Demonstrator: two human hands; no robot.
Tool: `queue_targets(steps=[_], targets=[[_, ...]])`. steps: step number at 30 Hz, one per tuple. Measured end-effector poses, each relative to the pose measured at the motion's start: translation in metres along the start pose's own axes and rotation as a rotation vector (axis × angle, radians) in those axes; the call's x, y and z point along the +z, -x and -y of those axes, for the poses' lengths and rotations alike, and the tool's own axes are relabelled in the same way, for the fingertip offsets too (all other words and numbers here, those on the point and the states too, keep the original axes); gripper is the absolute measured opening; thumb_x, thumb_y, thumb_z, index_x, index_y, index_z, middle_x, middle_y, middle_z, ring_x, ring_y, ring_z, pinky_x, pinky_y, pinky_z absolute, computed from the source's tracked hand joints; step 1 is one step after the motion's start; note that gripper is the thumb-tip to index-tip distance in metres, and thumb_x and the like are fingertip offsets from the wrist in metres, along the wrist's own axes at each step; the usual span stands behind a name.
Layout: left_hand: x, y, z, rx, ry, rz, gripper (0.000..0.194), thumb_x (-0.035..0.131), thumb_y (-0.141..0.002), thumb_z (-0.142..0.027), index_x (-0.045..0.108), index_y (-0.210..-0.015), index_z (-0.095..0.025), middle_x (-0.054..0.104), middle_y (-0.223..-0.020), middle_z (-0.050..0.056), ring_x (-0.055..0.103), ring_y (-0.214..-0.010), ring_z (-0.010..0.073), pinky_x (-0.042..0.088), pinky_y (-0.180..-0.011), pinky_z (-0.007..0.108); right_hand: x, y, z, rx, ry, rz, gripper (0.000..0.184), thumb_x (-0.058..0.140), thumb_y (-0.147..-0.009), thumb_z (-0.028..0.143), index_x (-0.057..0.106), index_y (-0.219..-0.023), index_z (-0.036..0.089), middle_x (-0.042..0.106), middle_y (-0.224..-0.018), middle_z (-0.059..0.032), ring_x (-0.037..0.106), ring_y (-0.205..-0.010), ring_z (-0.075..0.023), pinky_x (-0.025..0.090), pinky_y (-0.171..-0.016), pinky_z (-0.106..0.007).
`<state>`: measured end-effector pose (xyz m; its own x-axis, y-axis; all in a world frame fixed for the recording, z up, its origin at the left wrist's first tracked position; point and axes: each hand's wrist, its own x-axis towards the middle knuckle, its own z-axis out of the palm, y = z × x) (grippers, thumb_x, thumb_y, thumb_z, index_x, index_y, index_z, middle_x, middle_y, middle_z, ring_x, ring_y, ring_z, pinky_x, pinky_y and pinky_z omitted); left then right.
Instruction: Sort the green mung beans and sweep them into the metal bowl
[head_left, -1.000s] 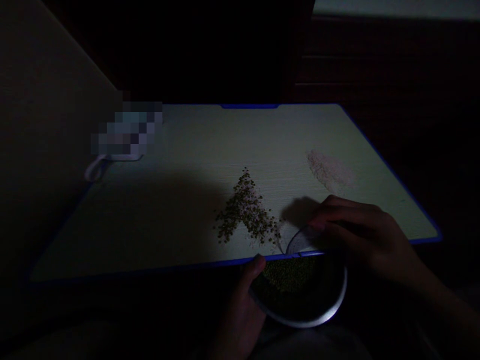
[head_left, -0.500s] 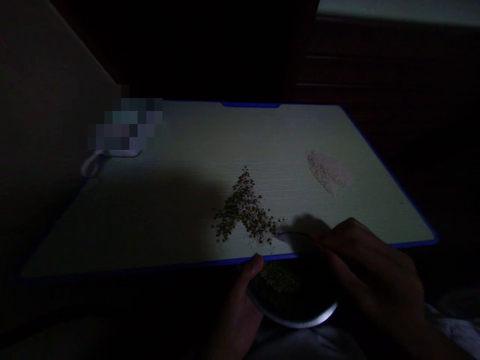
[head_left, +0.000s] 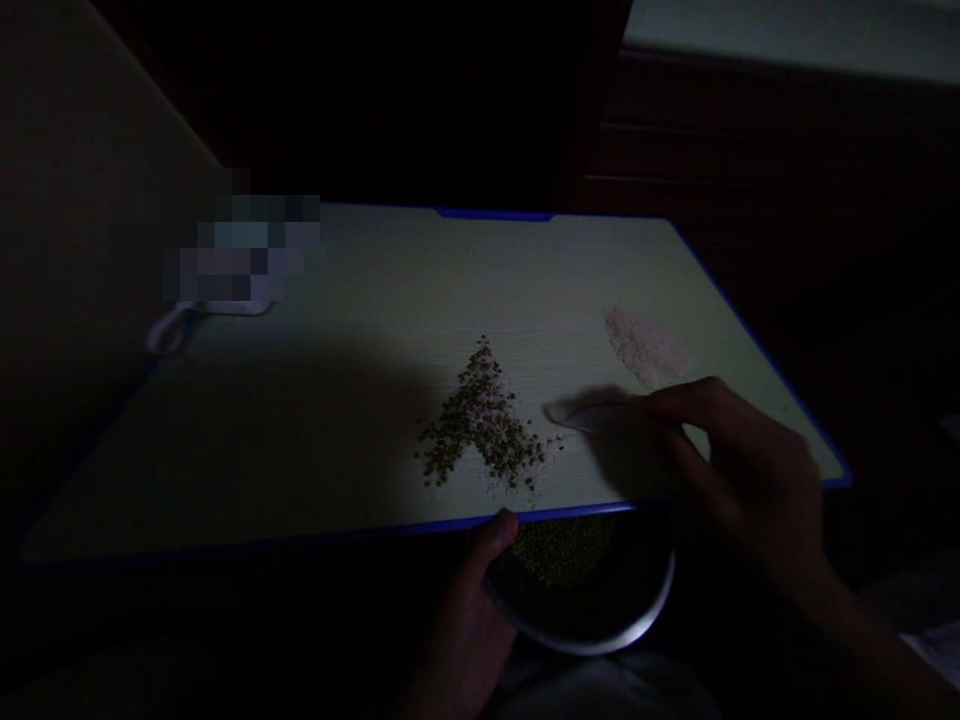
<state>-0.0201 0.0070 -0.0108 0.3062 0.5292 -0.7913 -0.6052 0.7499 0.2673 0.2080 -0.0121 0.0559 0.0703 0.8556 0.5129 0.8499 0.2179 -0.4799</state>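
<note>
My left hand [head_left: 474, 600] grips the left rim of a metal bowl [head_left: 637, 630], its thumb up by the board's front edge. Small green mung beans [head_left: 566, 545] lie in the bowl, which sits just below that edge. My right hand [head_left: 739, 465] pinches a thin, pale, curved piece like a spoon [head_left: 592, 412] above the board, pointing left. Left of it a pile of mung beans mixed with pale grains [head_left: 480, 425] lies on the board [head_left: 360, 300]. Farther back on the right is a heap of white rice [head_left: 645, 345].
A white object with a strap [head_left: 236, 306], mostly blurred out, stands at the board's back left corner. The board has a blue rim. A wall is on the left, dark panels behind, and the room is dim.
My right hand swept the spoon-like piece back from the board's front edge, lifting it farther over the board towards the rice. My left hand stays on the bowl. The view shifted slightly.
</note>
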Motion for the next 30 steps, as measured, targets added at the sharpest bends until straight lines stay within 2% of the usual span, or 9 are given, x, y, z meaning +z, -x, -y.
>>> queue_targets(steps=[3,6,11,15,19,25,30], targets=[[-0.002,0.0,0.001,-0.015,-0.007,0.002,0.058,0.078,-0.086,-0.017,0.065,-0.142,-0.016,0.087,-0.107,0.01,0.079,-0.113,0.033,0.056,-0.11,0.049,0.008,-0.006,0.003,-0.097,-0.095,0.068,0.021,0.06,-0.101,0.011,0.071,-0.114,0.022,0.077,-0.104,-0.0054,0.073,-0.096,-0.0194,0.057,-0.081,-0.032],[-0.005,-0.001,0.003,-0.035,0.004,0.036,0.054,0.08,-0.086,-0.019,0.068,-0.137,-0.013,0.087,-0.107,0.011,0.077,-0.116,0.034,0.055,-0.111,0.05,0.007,-0.004,0.005,-0.11,-0.167,0.084,0.022,0.062,-0.099,0.01,0.072,-0.114,0.023,0.077,-0.105,-0.0047,0.072,-0.098,-0.0187,0.056,-0.081,-0.031],[-0.006,-0.004,0.001,-0.022,-0.006,0.06,0.047,0.084,-0.081,-0.019,0.074,-0.127,-0.014,0.088,-0.102,0.009,0.078,-0.115,0.0333,0.056,-0.11,0.049,-0.005,0.008,0.003,0.072,-0.099,-0.011,0.016,0.066,-0.099,0.013,0.073,-0.105,0.026,0.076,-0.101,-0.0005,0.071,-0.091,-0.0161,0.053,-0.076,-0.03],[-0.002,-0.002,-0.001,-0.031,-0.006,0.037,0.041,0.08,-0.082,-0.016,0.076,-0.123,-0.015,0.088,-0.099,0.008,0.079,-0.113,0.032,0.056,-0.11,0.049,-0.006,0.013,-0.002,0.129,-0.103,0.033,0.015,0.065,-0.1,0.016,0.074,-0.104,0.027,0.077,-0.099,0.0005,0.071,-0.089,-0.016,0.053,-0.072,-0.03],[0.0,0.0,0.0,-0.012,0.009,0.03,0.047,0.08,-0.083,-0.016,0.073,-0.129,-0.014,0.088,-0.102,0.009,0.081,-0.106,0.0311,0.055,-0.111,0.049,-0.001,0.009,-0.003,0.113,-0.112,0.071,0.013,0.066,-0.1,0.017,0.074,-0.104,0.027,0.077,-0.097,0.0,0.071,-0.086,-0.0161,0.052,-0.069,-0.03],[-0.004,-0.002,0.002,-0.013,-0.01,0.004,0.057,0.081,-0.083,-0.018,0.068,-0.139,-0.017,0.087,-0.107,0.009,0.078,-0.113,0.0325,0.053,-0.113,0.049,0.0,0.007,-0.003,0.036,-0.217,0.115,0.018,0.064,-0.099,0.013,0.074,-0.108,0.025,0.076,-0.097,-0.0015,0.07,-0.088,-0.0166,0.052,-0.069,-0.03],[-0.005,-0.004,0.002,-0.003,-0.007,0.042,0.055,0.083,-0.08,-0.019,0.071,-0.134,-0.017,0.087,-0.108,0.01,0.077,-0.117,0.0342,0.054,-0.112,0.05,-0.003,0.013,-0.001,0.006,-0.282,0.165,0.023,0.063,-0.099,0.009,0.074,-0.11,0.025,0.074,-0.098,-0.0024,0.069,-0.092,-0.0165,0.054,-0.073,-0.031]])
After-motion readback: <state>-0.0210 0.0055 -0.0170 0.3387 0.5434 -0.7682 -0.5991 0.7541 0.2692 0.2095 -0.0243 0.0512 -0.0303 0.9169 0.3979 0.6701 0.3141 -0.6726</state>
